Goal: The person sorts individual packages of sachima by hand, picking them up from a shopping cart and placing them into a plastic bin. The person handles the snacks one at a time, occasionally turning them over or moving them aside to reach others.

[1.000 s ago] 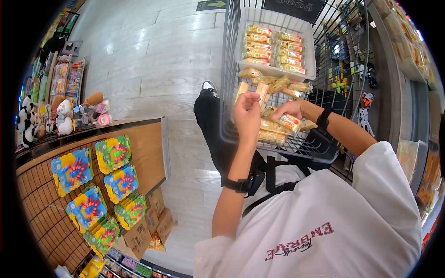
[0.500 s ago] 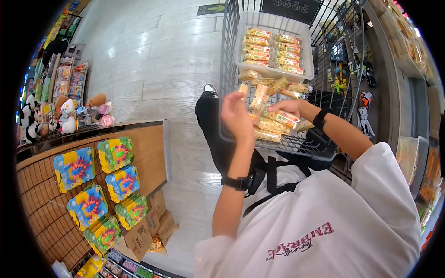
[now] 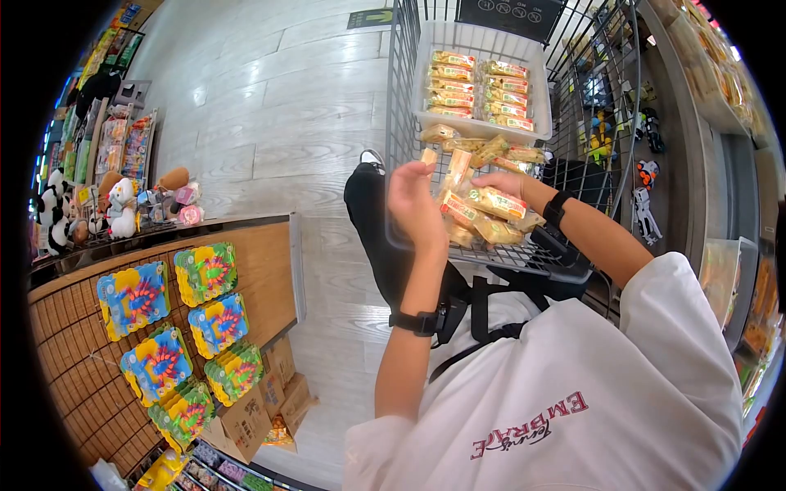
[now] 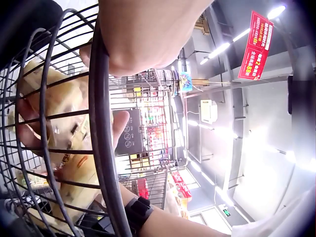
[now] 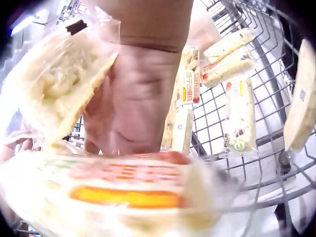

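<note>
Inside the cart, the left hand [image 3: 416, 204] curls beside a packet standing on end [image 3: 457, 170]; in the left wrist view, fingers [image 4: 29, 126] bend round a packet [image 4: 57, 96] behind the wires. A red-labelled packet [image 3: 460, 209] lies close to the left palm. The right hand [image 3: 501, 185] holds a wrapped packet [image 3: 498, 203], its fingers partly hidden behind it. In the right wrist view that packet [image 5: 123, 192] fills the bottom, below the right hand [image 5: 133, 103], and another packet [image 5: 59, 84] is at the left. More packets [image 3: 499, 231] lie beneath.
A pale plastic bin [image 3: 422, 92] with two rows of packets sits in the cart's far part. Loose packets [image 3: 524, 154] lie in front of it. The cart's wire side [image 3: 403, 82] rises left of the hands. Shelves [image 3: 696, 155] stand at the right.
The right hand has moved left and slightly away from the body with its packet. The left hand has shifted left since a second ago. A red-labelled packet now shows more fully beside the left palm.
</note>
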`<state>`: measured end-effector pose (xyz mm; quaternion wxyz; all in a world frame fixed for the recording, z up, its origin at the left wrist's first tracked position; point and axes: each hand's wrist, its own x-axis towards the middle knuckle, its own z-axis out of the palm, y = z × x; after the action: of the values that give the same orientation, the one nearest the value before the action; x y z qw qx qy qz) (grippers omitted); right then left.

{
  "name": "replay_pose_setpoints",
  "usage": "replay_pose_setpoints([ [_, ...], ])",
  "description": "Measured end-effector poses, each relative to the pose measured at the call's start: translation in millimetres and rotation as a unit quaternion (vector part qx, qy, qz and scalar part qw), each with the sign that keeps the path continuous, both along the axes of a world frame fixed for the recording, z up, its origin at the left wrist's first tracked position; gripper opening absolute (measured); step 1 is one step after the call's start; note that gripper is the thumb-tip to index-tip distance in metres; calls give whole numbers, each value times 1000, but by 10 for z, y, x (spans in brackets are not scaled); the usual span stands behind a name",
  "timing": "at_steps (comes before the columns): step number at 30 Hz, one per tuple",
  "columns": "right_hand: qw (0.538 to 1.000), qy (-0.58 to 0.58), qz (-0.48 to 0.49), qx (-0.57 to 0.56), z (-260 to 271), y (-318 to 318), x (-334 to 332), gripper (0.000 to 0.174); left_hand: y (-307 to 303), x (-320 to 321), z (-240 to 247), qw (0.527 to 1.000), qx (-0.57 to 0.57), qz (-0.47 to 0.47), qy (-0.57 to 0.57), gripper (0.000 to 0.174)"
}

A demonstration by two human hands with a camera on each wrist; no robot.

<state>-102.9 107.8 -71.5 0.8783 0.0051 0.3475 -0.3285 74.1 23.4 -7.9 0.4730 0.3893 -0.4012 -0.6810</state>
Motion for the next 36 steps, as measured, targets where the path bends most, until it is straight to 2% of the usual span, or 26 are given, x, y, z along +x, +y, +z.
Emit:
replay_pose_setpoints([
  [1,1000,0,0,0,5,-23,24,60,-2,4,-13,1000,0,0,0,17],
  [3,986,-130,88,-64,4,-86,96,65,-8,16,-45,1000,5,-13,-15,18],
  [7,988,-39,127,-80,-195,-107,181,58,-6,13,-86,999,24,-24,-10,18],
  [9,989,-43,115,-81,-297,-83,170,52,-5,11,-99,999,37,-24,-10,19],
  [11,993,78,73,-41,-391,-79,115,49,-13,23,-130,998,51,-36,-26,19],
  [12,993,78,73,-42,-321,-102,84,49,-16,29,-146,996,65,-49,-41,19],
  [14,977,212,5,-21,71,-177,-15,48,7,-9,-103,994,54,-67,-69,23],
  [15,977,213,4,-19,317,-209,-4,48,23,-25,-87,991,44,-86,-97,31],
  [16,970,240,-9,-50,585,-243,45,49,31,-40,-112,991,45,-88,-96,31],
  [17,960,266,-22,-80,714,-257,74,52,38,-56,-163,986,65,-111,-103,41],
  [18,959,247,39,-132,690,-287,21,62,49,-73,-191,981,85,-136,-111,53],
  [19,959,248,36,-130,805,-300,80,62,52,-78,-84,980,85,-139,-111,53],
  [21,960,253,26,-116,1028,-331,218,63,22,-33,105,967,212,-139,-16,63],
  [23,955,283,24,-88,1038,-339,212,59,-31,-18,-112,966,225,-129,17,60],
  [25,864,475,100,-134,1006,-371,156,55,-25,-20,-182,972,212,-91,50,52],
  [26,864,475,101,-134,986,-374,117,55,-13,-24,-217,969,228,-77,52,48],
  [28,885,445,-16,-139,938,-369,46,52,-9,-15,-78,965,246,-77,46,49],
  [29,884,446,-16,-139,888,-374,63,52,-15,-15,-17,960,265,-78,40,49],
  [31,912,347,-208,-60,861,-412,185,47,-52,-39,-91,957,264,-97,68,49],
  [32,920,298,-248,-53,901,-406,314,41,-69,-46,-138,954,261,-114,96,49],
  [33,920,298,-249,-53,894,-404,407,41,-70,-41,-108,953,262,-115,96,49],
  [35,871,422,-220,-124,783,-420,536,34,-70,-30,-50,958,225,-149,94,52],
  [36,849,441,-243,-159,706,-461,599,29,-64,-30,-65,958,226,-150,94,52],
])
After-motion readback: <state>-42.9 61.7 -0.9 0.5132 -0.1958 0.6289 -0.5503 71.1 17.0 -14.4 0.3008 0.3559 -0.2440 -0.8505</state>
